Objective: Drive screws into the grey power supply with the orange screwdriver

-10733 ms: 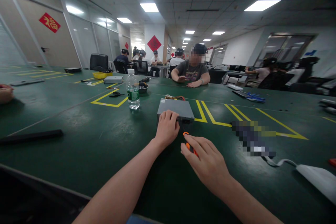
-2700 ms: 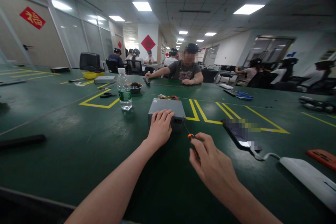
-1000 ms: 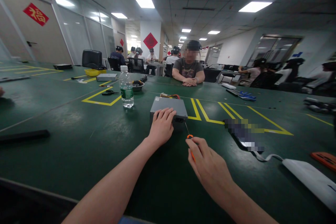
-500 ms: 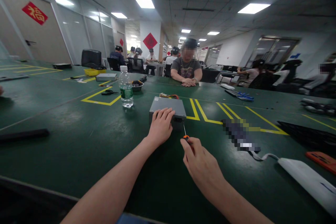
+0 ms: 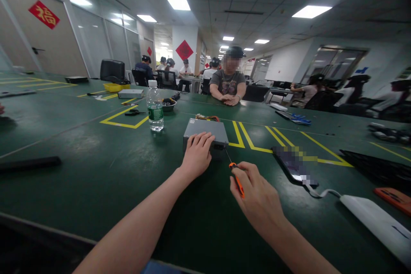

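A grey metal computer power supply unit point(image 5: 207, 126) sits on the green table with its socket side facing me. My left hand point(image 5: 198, 154) grips its near left part, fingers across the top and the thumb down by the front face. An orange and black screwdriver point(image 5: 238, 183) is held by its handle in my right hand point(image 5: 257, 190). Its thin shaft points up and left, and the tip meets the unit's lower right front corner; what lies at the tip is too small to make out. Coloured cables point(image 5: 207, 118) stick out behind the unit.
A water bottle point(image 5: 156, 113) stands left of the unit, with a small bowl point(image 5: 169, 103) behind it. To the right lie a phone point(image 5: 290, 165), its cable and a white power bank point(image 5: 374, 218). A black bar point(image 5: 30, 164) lies left. One person point(image 5: 228, 81) sits opposite.
My right hand has moved slightly right and turned, and the orange handle now shows more. The screwdriver leans more to the right. My left hand and the power supply unit stay in place.
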A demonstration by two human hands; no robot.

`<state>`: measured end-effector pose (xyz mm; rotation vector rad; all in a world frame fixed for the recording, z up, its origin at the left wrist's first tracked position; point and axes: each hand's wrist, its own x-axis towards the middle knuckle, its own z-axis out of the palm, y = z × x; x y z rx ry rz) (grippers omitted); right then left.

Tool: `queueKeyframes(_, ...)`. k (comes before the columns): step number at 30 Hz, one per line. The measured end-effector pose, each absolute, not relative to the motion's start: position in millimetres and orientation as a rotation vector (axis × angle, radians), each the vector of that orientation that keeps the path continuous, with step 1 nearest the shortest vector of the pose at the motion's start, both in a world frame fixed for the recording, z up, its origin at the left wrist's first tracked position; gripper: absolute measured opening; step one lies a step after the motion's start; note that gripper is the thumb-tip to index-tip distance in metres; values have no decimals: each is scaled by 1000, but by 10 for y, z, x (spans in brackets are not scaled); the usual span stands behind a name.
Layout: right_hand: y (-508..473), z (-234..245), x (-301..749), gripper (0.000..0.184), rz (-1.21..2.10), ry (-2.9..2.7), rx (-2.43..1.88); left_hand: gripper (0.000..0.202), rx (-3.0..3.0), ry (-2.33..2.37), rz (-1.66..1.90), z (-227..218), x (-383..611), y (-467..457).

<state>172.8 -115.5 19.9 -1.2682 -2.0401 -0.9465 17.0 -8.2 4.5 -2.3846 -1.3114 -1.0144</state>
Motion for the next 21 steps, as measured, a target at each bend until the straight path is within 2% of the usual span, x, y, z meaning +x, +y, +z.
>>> queueKeyframes(10,-1147,215,1767,10,-997,-1992,-1214,45,-2384,-1303,-1015,29,167,-72)
queueKeyframes(16,-1145,83,1677,22,-971,-2157,-1188,45,-2393,-1289,-1025,40,162,-79)
queueKeyframes(21,-1112,153,1804,16,-889,-2001,-1231,45,-2384,-1296,-1010,32,162,-75)
